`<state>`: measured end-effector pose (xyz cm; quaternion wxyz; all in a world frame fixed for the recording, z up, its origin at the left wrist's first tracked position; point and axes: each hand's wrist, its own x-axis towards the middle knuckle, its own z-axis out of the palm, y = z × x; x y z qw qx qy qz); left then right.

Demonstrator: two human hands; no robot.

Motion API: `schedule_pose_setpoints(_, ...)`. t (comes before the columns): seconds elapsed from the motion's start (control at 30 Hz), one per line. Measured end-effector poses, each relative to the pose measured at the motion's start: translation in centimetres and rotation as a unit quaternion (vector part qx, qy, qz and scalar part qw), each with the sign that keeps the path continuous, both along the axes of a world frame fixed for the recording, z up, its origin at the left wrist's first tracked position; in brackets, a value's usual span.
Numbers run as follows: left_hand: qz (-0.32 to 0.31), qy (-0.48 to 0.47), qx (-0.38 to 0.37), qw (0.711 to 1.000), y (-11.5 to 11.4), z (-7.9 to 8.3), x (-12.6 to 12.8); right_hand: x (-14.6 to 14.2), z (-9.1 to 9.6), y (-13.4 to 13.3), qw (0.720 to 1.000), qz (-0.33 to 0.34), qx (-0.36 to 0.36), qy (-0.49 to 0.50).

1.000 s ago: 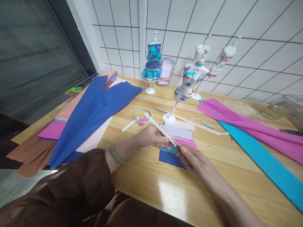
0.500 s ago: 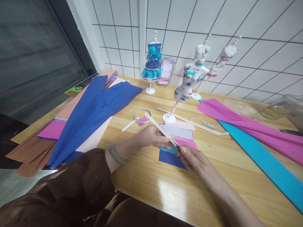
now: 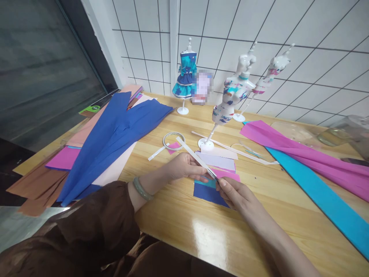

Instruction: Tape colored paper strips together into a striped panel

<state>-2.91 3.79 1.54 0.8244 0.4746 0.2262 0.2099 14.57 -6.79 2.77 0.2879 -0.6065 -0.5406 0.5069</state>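
My left hand is closed, its fingers pinching a narrow white strip that slants up to the left. In my closed right hand is a pair of scissors; its metal blades lie along the strip's lower end, and the handles are mostly hidden by my fingers. Beneath both hands lie a dark blue paper piece, a pink piece and a lavender piece. A roll of tape lies flat beyond my left hand, partly over a small pink scrap.
A paint-marked mannequin stands beyond my hands, another behind it. A small mannequin wears a blue dress. Blue crepe paper covers the left side; pink and turquoise sheets lie right. A clear jar lies far right.
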Motion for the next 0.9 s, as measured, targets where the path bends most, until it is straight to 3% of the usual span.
schedule_pose_setpoints(0.9, 0.004, 0.018, -0.006, 1.000, -0.01, 0.11, 0.07, -0.12, -0.14, 0.22, 0.996, -0.020, 0.047, -0.078)
